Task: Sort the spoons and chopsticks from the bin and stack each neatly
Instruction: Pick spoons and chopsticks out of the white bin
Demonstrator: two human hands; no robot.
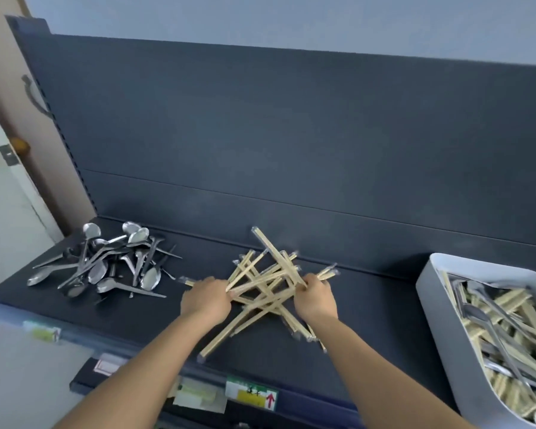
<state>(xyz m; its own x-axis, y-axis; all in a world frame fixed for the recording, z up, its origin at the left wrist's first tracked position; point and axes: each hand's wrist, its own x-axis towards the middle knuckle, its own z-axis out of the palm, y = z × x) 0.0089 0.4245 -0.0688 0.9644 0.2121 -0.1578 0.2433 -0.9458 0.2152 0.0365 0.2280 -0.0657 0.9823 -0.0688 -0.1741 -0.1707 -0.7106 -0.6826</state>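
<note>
A loose, criss-crossed heap of wrapped wooden chopsticks (pixel 265 281) lies in the middle of the dark shelf (pixel 136 320). My left hand (pixel 206 300) grips the heap's left side, fingers curled round several sticks. On the heap's right side my right hand (pixel 316 297) pinches several sticks. A jumbled pile of metal spoons (pixel 106 261) sits at the shelf's left end. A white bin (pixel 440 305) at the right holds several mixed spoons and chopsticks.
The shelf's dark back panel (pixel 291 150) rises right behind the heaps. Price labels (pixel 251 396) run along the shelf's front edge. A wall and door fitting (pixel 13 150) stand at the far left. Bare shelf lies between the spoon pile and the chopsticks.
</note>
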